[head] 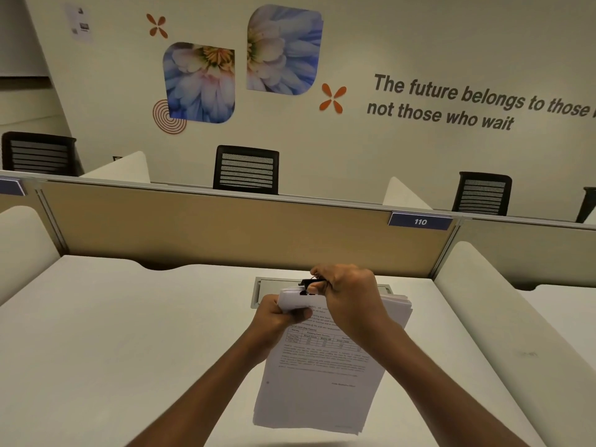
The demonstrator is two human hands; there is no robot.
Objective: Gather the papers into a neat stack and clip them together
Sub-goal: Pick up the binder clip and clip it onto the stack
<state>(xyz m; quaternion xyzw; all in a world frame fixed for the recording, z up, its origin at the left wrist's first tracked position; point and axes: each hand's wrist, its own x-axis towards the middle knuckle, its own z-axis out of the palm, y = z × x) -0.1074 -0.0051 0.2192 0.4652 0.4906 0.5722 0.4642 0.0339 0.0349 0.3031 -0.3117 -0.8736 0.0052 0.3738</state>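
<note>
The paper stack [319, 375] is white, printed with text and a table, its edges roughly aligned, held above the pale tabletop [113, 333]. The left hand [277, 317] grips the stack's 11 o'clock corner. The right hand [346, 296] pinches a black binder clip [306, 287] onto that corner. A tan partition [209, 227] stands at 12 o'clock.

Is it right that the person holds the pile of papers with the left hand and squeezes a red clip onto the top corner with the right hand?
Not quite: the clip is black, not red. The head view shows it. The rest holds: the left hand grips the pile of papers near its top corner, and the right hand pinches the clip's handles there.
</note>
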